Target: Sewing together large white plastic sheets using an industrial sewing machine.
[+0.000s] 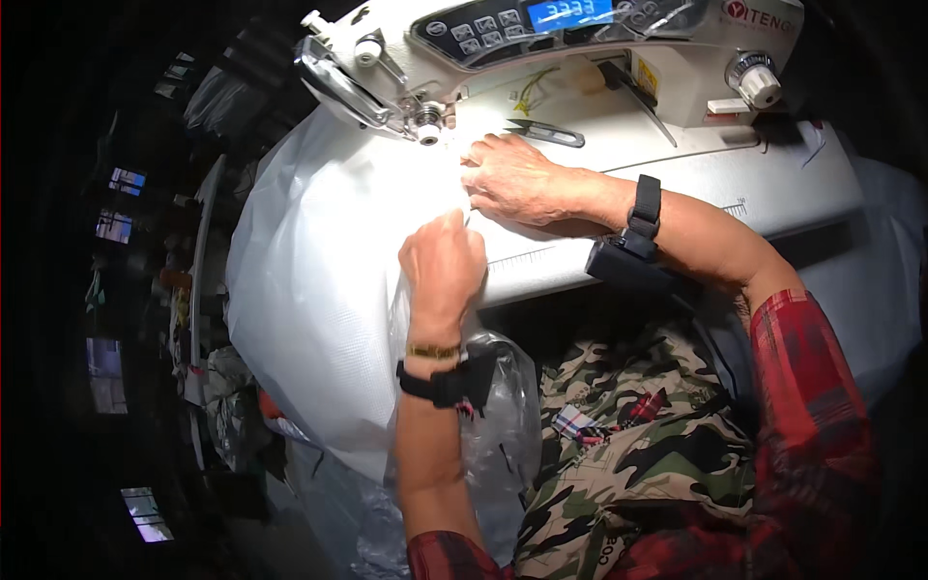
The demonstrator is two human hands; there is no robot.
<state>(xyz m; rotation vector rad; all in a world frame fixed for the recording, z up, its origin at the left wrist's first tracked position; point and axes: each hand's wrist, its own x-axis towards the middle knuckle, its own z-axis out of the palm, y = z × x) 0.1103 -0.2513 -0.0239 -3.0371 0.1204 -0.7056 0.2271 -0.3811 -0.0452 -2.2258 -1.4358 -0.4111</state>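
We kept the white sheet (319, 280) spread over the table (793, 184), short of the needle (426, 130). Our left hand (443, 266) pinched its edge taut; our right hand (512, 179) lay flat, fingers released, pressing it down. Snips (546, 132) waited nearby.

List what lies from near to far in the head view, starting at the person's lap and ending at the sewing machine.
Camouflage trousers → left hand gripping the white sheet material → right hand pressing flat on it → thread snips → sewing machine.
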